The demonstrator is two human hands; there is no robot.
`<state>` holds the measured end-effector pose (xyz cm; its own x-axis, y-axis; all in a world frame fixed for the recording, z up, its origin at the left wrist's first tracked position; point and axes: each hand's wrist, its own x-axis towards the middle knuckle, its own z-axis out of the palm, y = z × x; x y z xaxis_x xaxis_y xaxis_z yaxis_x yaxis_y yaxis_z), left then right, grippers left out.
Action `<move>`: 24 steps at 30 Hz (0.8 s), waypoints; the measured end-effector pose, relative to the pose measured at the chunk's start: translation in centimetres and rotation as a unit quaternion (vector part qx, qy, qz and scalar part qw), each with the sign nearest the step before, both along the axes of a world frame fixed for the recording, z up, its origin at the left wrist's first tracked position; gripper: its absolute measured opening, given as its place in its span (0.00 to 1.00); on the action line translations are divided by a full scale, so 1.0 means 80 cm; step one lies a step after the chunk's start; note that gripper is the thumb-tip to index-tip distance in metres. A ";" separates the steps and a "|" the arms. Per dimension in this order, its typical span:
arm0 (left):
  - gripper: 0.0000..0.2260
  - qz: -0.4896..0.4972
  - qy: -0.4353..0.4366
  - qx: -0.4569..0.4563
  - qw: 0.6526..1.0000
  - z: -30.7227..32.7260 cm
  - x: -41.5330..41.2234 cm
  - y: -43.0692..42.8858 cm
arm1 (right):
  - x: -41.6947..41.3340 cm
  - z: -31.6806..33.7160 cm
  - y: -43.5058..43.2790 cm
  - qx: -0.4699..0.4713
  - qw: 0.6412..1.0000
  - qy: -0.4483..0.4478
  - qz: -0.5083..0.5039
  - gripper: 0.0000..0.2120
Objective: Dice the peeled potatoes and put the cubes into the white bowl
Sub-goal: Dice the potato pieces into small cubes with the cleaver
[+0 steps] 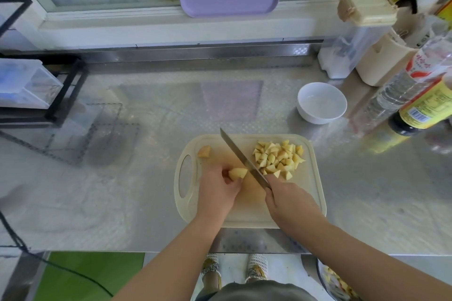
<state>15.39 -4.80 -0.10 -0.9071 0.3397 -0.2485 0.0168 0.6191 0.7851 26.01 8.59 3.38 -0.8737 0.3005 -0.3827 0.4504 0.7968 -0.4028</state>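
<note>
A black rack point(71, 90) on the steel desk point(122, 178) is cut off by the left edge. On the cream cutting board point(315, 178), a small potato piece point(205, 151) lies near the handle hole. The left hand point(217, 190) pinches a potato chunk point(237, 173) with curled fingers, partly covering it. The knife point(241, 154) slants just beside the chunk; contact is unclear. The right hand point(288, 200) wraps the handle, hiding it. Diced cubes point(278, 159) are heaped on the board's right. The white bowl point(322, 102) stands apart behind, near bottles point(415, 95) cropped at right.
</note>
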 end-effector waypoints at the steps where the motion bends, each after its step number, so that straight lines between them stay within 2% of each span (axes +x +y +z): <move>1: 0.09 0.003 -0.006 0.002 1.000 0.001 0.000 0.002 | 0.001 0.001 -0.001 0.002 1.000 -0.008 0.009 0.08; 15: 0.08 0.014 -0.027 -0.005 1.000 0.000 -0.003 0.005 | -0.006 -0.006 -0.008 0.014 0.998 -0.047 0.029 0.08; 21: 0.08 0.017 -0.028 0.018 0.999 0.002 -0.003 0.004 | -0.031 -0.020 -0.011 -0.021 0.999 -0.045 -0.003 0.07; 24: 0.09 -0.009 -0.021 0.007 1.000 -0.001 -0.003 -0.002 | -0.038 -0.023 -0.007 -0.061 0.996 -0.026 -0.056 0.07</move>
